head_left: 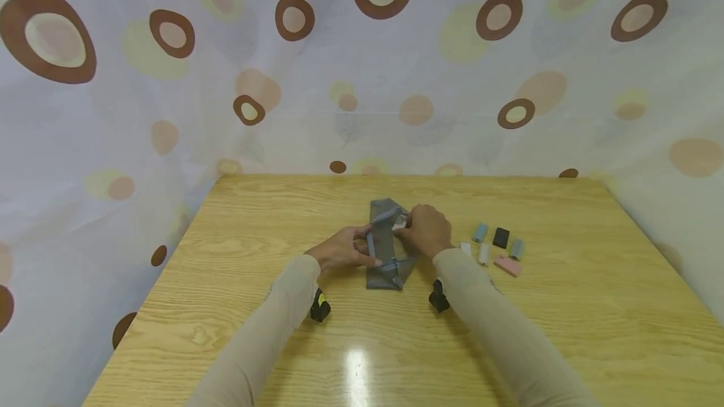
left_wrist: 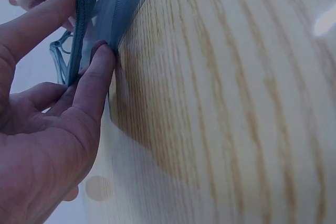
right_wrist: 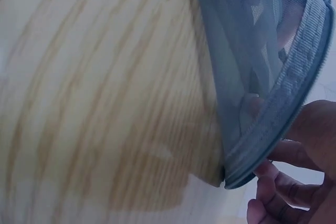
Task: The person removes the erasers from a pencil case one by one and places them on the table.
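A grey-blue mesh zipper pouch lies on the table with its zipped mouth spread apart. At its left edge my left hand grips the zipper border; the left wrist view has the fingers against the mesh and zipper tape. My right hand holds the opposite side of the mouth. In the right wrist view its curled fingers sit outside the zipper edge, while a fingertip shows through the mesh. Something whitish shows in the mouth beside the right fingertips; its kind cannot be told.
Right of the right hand lie several small items: two blue-grey blocks, a black rectangular piece, a pink block and whitish pieces. A patterned curtain hangs behind the wooden table.
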A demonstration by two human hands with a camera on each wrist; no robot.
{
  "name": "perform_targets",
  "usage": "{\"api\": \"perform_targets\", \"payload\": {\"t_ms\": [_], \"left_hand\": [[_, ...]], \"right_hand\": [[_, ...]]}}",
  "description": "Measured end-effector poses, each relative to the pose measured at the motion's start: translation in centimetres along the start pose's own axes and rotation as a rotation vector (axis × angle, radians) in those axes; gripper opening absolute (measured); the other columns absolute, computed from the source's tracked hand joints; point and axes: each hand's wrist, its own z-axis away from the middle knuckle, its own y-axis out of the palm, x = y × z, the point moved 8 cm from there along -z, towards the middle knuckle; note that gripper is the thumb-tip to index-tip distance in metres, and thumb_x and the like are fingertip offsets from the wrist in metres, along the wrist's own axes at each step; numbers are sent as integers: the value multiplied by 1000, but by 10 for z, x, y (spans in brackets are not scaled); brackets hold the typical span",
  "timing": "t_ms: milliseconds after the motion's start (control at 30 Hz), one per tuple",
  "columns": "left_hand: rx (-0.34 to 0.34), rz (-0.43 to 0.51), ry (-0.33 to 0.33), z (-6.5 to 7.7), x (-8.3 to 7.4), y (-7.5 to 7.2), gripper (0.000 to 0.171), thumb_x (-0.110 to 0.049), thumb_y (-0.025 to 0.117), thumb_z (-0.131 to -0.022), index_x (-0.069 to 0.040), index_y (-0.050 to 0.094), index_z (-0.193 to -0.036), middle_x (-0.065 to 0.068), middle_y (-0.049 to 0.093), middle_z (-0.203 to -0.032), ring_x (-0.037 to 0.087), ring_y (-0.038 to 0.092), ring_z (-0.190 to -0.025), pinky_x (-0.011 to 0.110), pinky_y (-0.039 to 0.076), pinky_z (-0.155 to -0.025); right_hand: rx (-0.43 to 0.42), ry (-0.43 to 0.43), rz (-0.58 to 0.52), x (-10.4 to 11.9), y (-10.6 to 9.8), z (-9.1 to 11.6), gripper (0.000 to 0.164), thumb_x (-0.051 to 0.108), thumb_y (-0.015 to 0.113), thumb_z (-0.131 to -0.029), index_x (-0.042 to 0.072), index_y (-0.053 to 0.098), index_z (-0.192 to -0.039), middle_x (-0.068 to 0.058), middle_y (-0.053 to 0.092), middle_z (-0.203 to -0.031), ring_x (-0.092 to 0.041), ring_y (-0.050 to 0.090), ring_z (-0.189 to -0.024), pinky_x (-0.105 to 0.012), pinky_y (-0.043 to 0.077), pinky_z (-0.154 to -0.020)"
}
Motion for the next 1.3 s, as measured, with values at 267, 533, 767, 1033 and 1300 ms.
{"api": "perform_targets", "payload": {"t_ms": [267,533,767,1033,1300], "left_hand": [[-6,9,5,-1,-1,2,99,1,78,-87,-4,13,-162,18,37,-153,34,57,-128,39,50,-104],[-8,28,9,0,-1,1,99,2,77,-87,-4,13,-162,19,36,-153,35,56,-130,40,49,-105],[-2,24,-1,-1,0,1,99,0,79,-87,-5,15,-162,18,34,-156,34,55,-131,40,48,-107],[-17,-5,-6,0,0,-1,100,-1,79,-87,-6,14,-162,18,32,-158,32,59,-126,40,49,-105],[-3,-25,10,-2,1,1,100,-3,79,-87,-5,14,-162,18,35,-155,33,57,-128,40,49,-105]], "right_hand": [[44,-7,7,-13,-5,1,28,30,85,-84,5,80,-96,-12,75,-101,-32,71,-85,-48,59,-66],[69,10,-53,-10,-4,5,32,35,85,-83,7,75,-71,1,65,-65,-14,49,-54,-30,42,-47],[83,33,15,-14,-3,4,26,32,84,-83,9,74,-76,-1,68,-75,-19,58,-63,-35,50,-52],[113,8,-30,-14,-7,8,27,29,87,-81,4,79,-88,-8,75,-86,-21,63,-65,-35,54,-53],[148,-12,-54,-17,-16,13,19,18,80,-86,3,80,-98,-14,75,-107,-34,71,-88,-47,60,-70]]}}
